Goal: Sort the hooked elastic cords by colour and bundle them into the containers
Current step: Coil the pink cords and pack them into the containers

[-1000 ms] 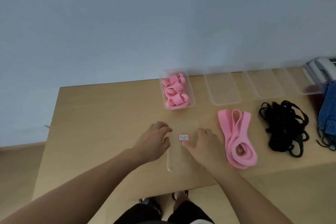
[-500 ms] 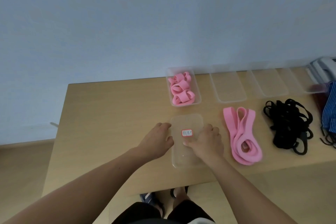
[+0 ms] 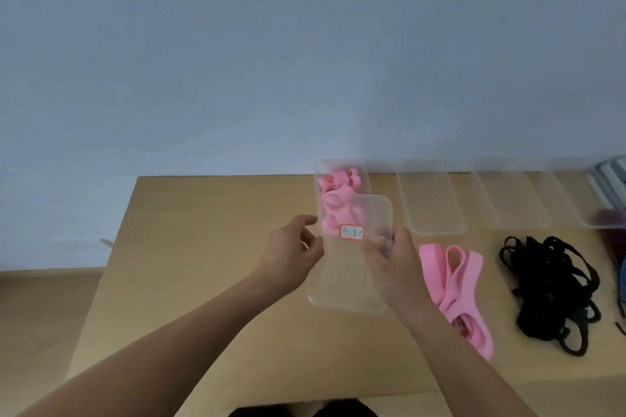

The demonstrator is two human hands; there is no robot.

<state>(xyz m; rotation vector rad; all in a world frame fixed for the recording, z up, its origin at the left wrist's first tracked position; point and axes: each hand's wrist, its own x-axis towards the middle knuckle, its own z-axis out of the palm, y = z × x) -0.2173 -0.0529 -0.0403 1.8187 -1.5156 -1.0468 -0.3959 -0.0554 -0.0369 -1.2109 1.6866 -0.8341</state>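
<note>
Pink cords (image 3: 338, 186) bundled in far-edge container (image 3: 317, 176); left hand (image 3: 291, 254), right hand (image 3: 393, 261) fingers (image 3: 306, 221) pinch lid (image 3: 349, 281) partly over it. I judge loose pink cords (image 3: 454, 278), black cords (image 3: 548, 281) remaining.

Plenty of bare table (image 3: 189, 247) on the left; right side's crowded with loose pink cords (image 3: 455, 294), black cords (image 3: 538, 308) and containers (image 3: 430, 203) along the back.

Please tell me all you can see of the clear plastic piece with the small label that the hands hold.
The clear plastic lid is a rounded rectangle, shallow and see-through, with a white, red-edged label bearing unreadable writing. The left hand and right hand grip its long sides. Its far end overlaps the container of pink cords.
</note>
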